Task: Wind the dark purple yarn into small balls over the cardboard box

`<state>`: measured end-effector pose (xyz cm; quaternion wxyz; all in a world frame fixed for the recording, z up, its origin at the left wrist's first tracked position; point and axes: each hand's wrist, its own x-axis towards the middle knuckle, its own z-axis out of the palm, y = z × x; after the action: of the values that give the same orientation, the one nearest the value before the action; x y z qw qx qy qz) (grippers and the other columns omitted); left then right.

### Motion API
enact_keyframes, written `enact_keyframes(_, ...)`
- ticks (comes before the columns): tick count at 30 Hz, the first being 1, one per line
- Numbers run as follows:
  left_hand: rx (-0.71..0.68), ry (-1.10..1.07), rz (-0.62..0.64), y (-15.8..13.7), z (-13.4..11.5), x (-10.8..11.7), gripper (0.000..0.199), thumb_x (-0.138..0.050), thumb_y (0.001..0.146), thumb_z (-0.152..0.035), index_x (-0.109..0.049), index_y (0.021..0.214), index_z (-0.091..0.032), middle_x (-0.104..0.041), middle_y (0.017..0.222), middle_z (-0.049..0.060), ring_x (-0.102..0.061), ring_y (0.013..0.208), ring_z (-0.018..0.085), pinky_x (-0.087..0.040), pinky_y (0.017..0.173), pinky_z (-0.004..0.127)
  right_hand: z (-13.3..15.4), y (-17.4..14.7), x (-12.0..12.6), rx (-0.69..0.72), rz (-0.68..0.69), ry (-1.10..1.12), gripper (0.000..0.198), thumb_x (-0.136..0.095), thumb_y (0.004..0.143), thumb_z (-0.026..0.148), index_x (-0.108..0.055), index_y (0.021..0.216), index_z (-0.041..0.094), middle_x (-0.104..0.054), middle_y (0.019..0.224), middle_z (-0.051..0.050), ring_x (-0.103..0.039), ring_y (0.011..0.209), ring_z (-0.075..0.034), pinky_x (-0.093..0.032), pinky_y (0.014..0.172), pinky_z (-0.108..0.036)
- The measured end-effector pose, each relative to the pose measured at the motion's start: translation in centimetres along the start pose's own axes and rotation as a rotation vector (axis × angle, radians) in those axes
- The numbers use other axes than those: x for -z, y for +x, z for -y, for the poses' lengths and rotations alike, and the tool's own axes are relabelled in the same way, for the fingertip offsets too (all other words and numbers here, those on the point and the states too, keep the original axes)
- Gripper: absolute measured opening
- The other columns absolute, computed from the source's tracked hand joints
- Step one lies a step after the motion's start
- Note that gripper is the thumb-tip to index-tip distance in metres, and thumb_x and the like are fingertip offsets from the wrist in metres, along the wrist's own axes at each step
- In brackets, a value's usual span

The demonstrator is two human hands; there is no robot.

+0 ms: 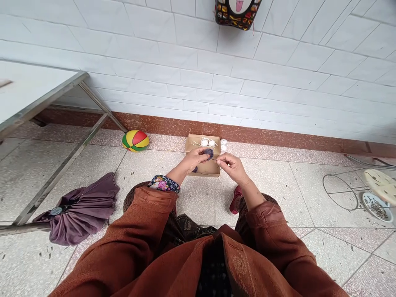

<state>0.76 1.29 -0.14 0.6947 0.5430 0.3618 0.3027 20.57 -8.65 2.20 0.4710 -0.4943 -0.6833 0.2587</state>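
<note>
A small dark blue-grey ball of yarn (209, 154) is gripped in my left hand (195, 159), between thumb and fingers. Just to its right, my right hand (232, 166) is closed in a pinch on a dark strand of yarn that leads to the ball. Below both hands is an open cardboard box (210, 167) on the floor. White yarn balls (204, 142) lie in its far half, with a pale strand beside them. Another dark yarn ball (194, 169) shows in the near half, partly hidden by my left hand.
More white balls (223, 144) sit right of the box by the wall. A colourful ball (135, 141) and a purple umbrella (83, 208) lie on the left, near a metal-framed table (62, 93). On the right are a stool (382, 185) and a bowl of husks (377, 208).
</note>
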Motion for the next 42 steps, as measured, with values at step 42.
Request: enact_keyframes(42, -0.112, -0.378, 0.008, -2.0, -0.3, -0.8, 0.054, -0.093, 0.072, -0.027, -0.075, 0.123, -0.025, -0.074, 0.118, 0.005, -0.067, 0.101, 0.017, -0.054, 0.084, 0.028, -4.4, 1.7, -1.9, -0.166, 0.067, 0.012, 0.023, -0.065, 0.105, 0.041, -0.073, 0.091, 0.024, -0.070, 0.086, -0.001, -0.063, 0.082, -0.019, -0.051, 0.080, -0.032)
